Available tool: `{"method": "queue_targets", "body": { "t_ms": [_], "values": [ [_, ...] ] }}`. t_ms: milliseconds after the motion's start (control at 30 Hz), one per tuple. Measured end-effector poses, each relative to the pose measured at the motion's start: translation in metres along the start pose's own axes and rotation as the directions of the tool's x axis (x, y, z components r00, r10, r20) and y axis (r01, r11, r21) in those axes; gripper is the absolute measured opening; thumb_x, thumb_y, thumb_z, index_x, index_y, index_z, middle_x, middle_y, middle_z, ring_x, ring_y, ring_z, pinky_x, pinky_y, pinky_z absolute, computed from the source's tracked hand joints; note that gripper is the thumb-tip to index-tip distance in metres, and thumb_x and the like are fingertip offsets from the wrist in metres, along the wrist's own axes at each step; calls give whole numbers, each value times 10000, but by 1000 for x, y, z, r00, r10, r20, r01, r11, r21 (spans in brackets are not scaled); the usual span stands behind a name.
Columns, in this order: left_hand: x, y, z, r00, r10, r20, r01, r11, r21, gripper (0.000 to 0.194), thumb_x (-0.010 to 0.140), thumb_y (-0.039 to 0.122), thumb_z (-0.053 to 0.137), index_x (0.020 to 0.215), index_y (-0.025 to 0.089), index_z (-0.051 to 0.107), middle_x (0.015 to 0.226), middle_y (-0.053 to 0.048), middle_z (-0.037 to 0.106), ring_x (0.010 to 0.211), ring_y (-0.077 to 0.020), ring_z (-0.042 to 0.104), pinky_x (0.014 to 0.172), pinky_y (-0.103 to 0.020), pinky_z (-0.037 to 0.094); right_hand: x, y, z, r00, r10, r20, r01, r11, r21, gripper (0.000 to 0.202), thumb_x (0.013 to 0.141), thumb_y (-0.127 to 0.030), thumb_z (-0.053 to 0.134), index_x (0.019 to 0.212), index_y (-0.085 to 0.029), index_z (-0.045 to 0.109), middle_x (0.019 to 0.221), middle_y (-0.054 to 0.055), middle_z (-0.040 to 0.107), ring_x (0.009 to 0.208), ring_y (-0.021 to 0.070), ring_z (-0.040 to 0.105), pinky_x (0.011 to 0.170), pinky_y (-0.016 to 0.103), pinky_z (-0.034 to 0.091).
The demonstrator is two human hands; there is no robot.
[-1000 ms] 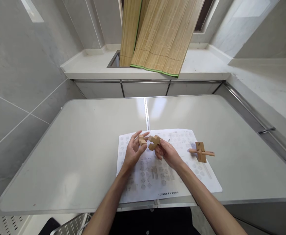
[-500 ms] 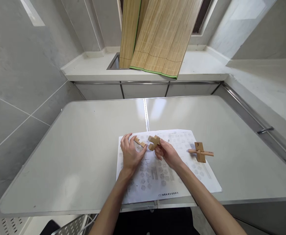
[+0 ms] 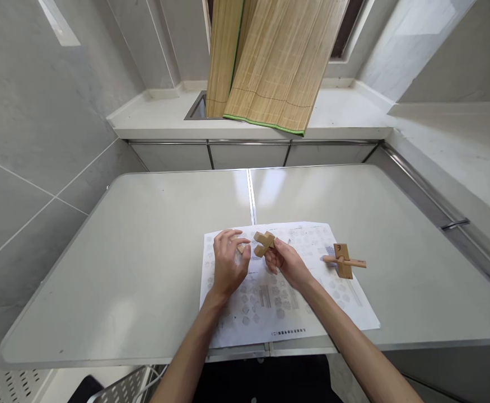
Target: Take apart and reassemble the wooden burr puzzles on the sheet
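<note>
In my right hand (image 3: 285, 263) is a small assembly of interlocking wooden puzzle pieces (image 3: 264, 244), pinched between thumb and fingers above the printed sheet. My left hand (image 3: 230, 263) is just to the left of it, fingers curled around a notched wooden puzzle piece (image 3: 240, 248). Most of that piece is hidden behind the fingers and thumb. The two hands are close but apart. Under both lies a white sheet (image 3: 289, 305) printed with rows of small diagrams.
To the right, a wooden piece (image 3: 343, 261) made of a block crossed by a rod rests on the sheet's edge. The light folding table (image 3: 144, 224) has a centre seam. Behind it are a white counter (image 3: 156, 117), a sink (image 3: 196, 106) and a hanging bamboo blind (image 3: 280, 73).
My left hand has shifted slightly right and its fingers have come over the notched piece, which showed more fully before. My right hand and the assembly have stayed almost still.
</note>
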State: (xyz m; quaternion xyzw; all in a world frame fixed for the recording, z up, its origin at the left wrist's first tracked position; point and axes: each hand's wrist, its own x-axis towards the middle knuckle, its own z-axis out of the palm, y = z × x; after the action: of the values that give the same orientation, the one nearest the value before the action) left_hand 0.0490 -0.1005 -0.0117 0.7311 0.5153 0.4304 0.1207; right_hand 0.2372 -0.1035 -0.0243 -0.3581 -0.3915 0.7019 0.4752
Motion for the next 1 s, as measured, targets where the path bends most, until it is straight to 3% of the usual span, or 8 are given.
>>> {"method": "queue_targets", "body": {
  "t_ms": [133, 267, 433, 567, 800, 1000],
  "values": [
    [0, 1, 1, 994, 90, 64, -87, 995, -46, 99, 953, 334, 734, 1010, 257, 706, 1221, -73, 681, 1286, -293, 533, 1087, -511, 501, 0, 0, 1, 1000, 3, 9, -2, 1000, -27, 476, 978, -677, 559, 942, -211, 652, 705, -21, 513, 503, 132, 448, 475, 298, 371],
    [-1, -1, 3, 989, 131, 63, -126, 989, -78, 66, 966, 298, 730, 981, 245, 693, 1155, -70, 696, 1196, -261, 586, 1040, -479, 529, -2, -1, 3, 999, -34, -9, 33, 994, -101, 455, 984, -675, 560, 935, -225, 606, 693, -33, 518, 506, 135, 454, 502, 297, 377],
    [0, -1, 3, 994, 93, 49, -86, 987, -133, 68, 972, 291, 715, 958, 235, 679, 1126, -81, 690, 1157, -261, 604, 997, -467, 553, -6, -5, 9, 994, -104, -27, 95, 969, -230, 371, 965, -607, 648, 983, -245, 571, 621, -70, 489, 506, 134, 428, 516, 281, 368],
    [0, 1, 2, 997, 56, 43, -48, 984, -170, 66, 962, 289, 717, 940, 234, 688, 1135, -86, 673, 1138, -260, 605, 912, -420, 574, -7, -4, 10, 980, -172, -99, 122, 915, -384, 381, 958, -584, 663, 1075, -224, 622, 624, -55, 535, 563, 154, 509, 565, 289, 409],
    [3, 3, -2, 997, -21, 77, 36, 977, -209, 108, 979, 306, 688, 905, 228, 698, 1199, -94, 643, 1107, -251, 604, 866, -390, 565, -5, 1, 5, 978, -179, -106, 107, 870, -481, 461, 988, -563, 612, 1259, -191, 638, 639, -31, 607, 538, 156, 518, 541, 284, 408],
    [5, 2, -6, 998, -40, -45, 36, 995, -95, 167, 959, 291, 693, 818, 227, 631, 1177, -85, 659, 1167, -269, 594, 999, -454, 527, -5, 1, 6, 915, -317, -249, 80, 748, -659, 344, 971, -506, 650, 1142, -210, 689, 670, -4, 639, 574, 180, 560, 588, 310, 467]
  ]
}}
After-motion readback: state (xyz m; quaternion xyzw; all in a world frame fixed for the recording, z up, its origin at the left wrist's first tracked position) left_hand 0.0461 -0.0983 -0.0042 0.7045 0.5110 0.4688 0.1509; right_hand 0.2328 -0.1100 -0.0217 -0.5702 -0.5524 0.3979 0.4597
